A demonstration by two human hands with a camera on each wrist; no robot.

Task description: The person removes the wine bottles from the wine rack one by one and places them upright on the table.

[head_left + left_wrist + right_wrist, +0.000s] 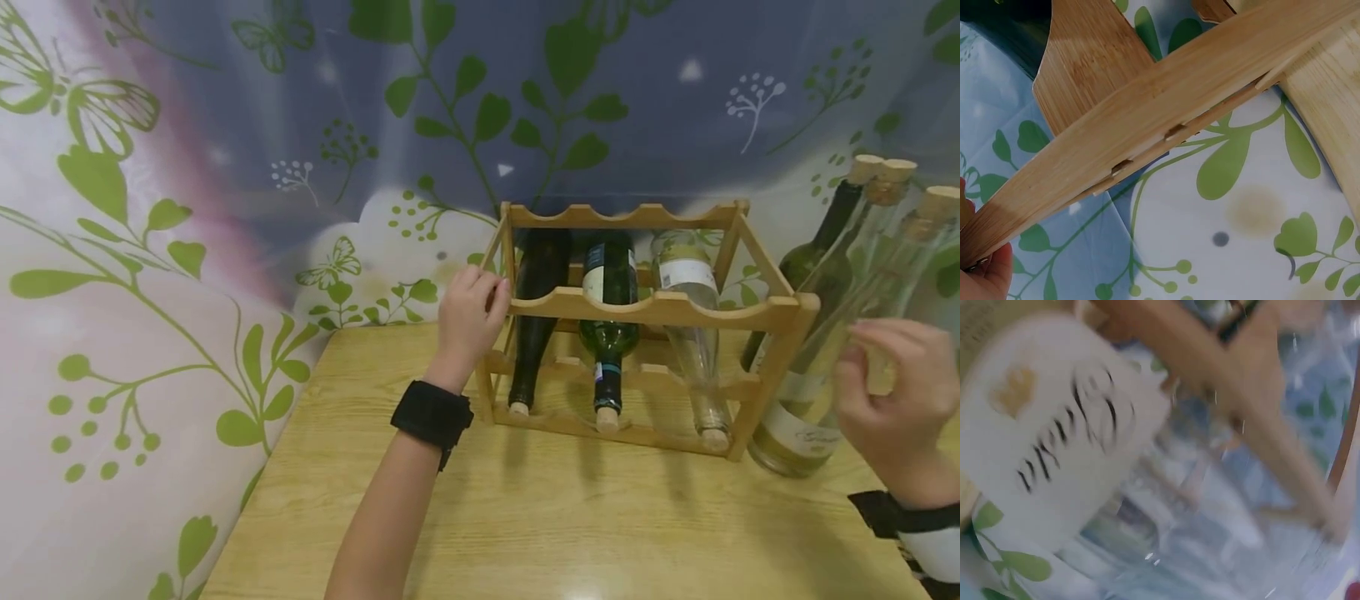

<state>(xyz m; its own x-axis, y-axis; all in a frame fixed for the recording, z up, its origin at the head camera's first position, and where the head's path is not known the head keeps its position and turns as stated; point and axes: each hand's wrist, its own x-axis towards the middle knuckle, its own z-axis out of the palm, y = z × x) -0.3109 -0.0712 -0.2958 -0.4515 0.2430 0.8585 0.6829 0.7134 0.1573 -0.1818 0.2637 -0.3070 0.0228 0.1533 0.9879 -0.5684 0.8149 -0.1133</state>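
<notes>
A wooden wine rack (675,312) stands on the table, with three corked bottles lying in it, necks tilted down toward me. They are a dark bottle (531,358), a green bottle (606,337) and a clear bottle (686,275). My left hand (471,321) grips the rack's upper left corner; its thumb and fingers show at the rail's end in the left wrist view. Right of the rack stand a dark green bottle (799,262) and two clear corked bottles. My right hand (900,400) overlaps the front labelled bottle (798,429), fingers loosely bent with a gap inside them.
The pale wooden table (562,517) extends in front of the rack. Behind it hangs a cloth (442,108) printed with leaves and butterflies. In the blurred right wrist view, a bottle's label (1066,419) appears close up.
</notes>
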